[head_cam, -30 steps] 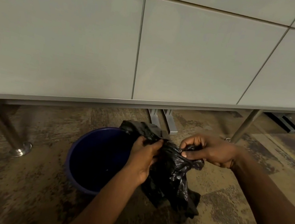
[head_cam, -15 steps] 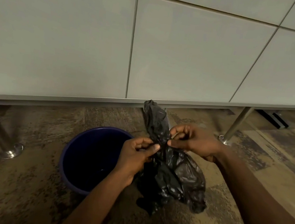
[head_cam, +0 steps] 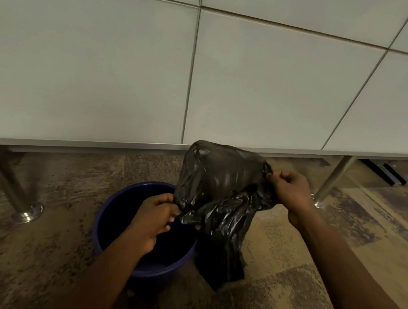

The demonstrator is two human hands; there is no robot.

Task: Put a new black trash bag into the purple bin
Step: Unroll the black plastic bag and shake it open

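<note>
The purple bin (head_cam: 114,209) stands upright on the carpet, its dark inside showing. A black trash bag (head_cam: 220,196) hangs spread between both hands, over the bin's right rim; its lower end drapes onto the floor to the right of the bin. My left hand (head_cam: 156,217) pinches the bag's lower left edge over the bin's mouth. Higher up and further right, my right hand (head_cam: 288,189) grips the bag's upper right edge.
White cabinet panels (head_cam: 259,88) fill the view above, standing on metal legs, one at the left (head_cam: 7,187) and one at the right (head_cam: 330,182). Patterned brown carpet (head_cam: 302,246) surrounds the bin.
My hands have pulled apart, the right one up and rightward, the left one down over the bin. The bag has gone from a bunched bundle to a stretched, partly opened sheet.
</note>
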